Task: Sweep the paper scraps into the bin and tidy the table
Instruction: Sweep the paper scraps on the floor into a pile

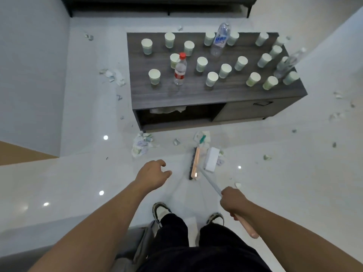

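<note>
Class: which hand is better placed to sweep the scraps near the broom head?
Right. The right hand already grips the broom handle, its head beside the scraps; the left hand hangs free.

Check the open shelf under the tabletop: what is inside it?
A crumpled white sheet or cloth lies at the front left of the open shelf. The rest of the shelf is dark, and its back cannot be seen.

We see a dark grey wood-grain table (pixel 196 93) on a glossy white floor (pixel 78 173), pale green-and-white cups (pixel 154 76), a clear bottle (pixel 180 69) with a red cap and red label, a pink-backed broom (pixel 194 163) with dark bristles, black trousers (pixel 196 242).
</note>
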A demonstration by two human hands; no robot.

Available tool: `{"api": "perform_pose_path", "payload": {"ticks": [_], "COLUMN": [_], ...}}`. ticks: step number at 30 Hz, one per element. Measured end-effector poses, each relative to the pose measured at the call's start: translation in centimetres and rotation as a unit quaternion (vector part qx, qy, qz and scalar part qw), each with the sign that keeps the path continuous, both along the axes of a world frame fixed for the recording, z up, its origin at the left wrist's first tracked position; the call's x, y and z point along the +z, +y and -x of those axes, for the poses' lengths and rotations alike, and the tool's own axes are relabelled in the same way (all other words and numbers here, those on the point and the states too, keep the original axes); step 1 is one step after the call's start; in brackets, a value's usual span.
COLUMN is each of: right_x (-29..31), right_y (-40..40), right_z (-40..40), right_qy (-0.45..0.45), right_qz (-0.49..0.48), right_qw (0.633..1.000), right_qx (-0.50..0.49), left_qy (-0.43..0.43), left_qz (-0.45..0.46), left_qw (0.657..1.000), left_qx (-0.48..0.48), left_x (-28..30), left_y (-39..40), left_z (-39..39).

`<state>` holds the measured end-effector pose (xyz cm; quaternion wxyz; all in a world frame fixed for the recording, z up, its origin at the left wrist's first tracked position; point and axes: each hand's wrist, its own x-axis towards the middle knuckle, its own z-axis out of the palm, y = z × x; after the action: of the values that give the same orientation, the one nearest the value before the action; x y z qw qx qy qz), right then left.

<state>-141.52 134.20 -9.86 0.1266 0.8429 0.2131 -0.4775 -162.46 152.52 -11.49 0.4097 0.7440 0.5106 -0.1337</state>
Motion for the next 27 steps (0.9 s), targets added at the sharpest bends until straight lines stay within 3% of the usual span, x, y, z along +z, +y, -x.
{"api": "perform_pose_path", "payload": {"ticks": [11, 17, 22, 27], "right_x": [-0.2, -4.5, -7.0, -6.5], "right_y": [12.9, 20.1, 19.0, 14.3], "right_z": [9.4, 13.1, 10.3, 3.9], "right_qy": [0.141, 0.19, 0.178, 0.158], "right_qz": [-0.096, -0.101, -0.089, -0.085], "right_qw": [0.985, 0.973, 0.966, 0.963], "right_qx": [0.035, -0.078, -0.163, -0.203], "left_qy": [-0.002, 0.032, 0.062, 0.046], "left_qz": [-0.05, -0.056, -0.057, -0.03], "left_qw": [0.992, 0.987, 0.986, 0.993], "left_qx": [0.117, 0.144, 0.141, 0.104], "left_x": [1.2, 0.6, -0.5, -1.0], "left_y": [2.2, 0.8, 1.7, 2.8], "left_z": [8.1, 13.6, 14.2, 9.2]}}
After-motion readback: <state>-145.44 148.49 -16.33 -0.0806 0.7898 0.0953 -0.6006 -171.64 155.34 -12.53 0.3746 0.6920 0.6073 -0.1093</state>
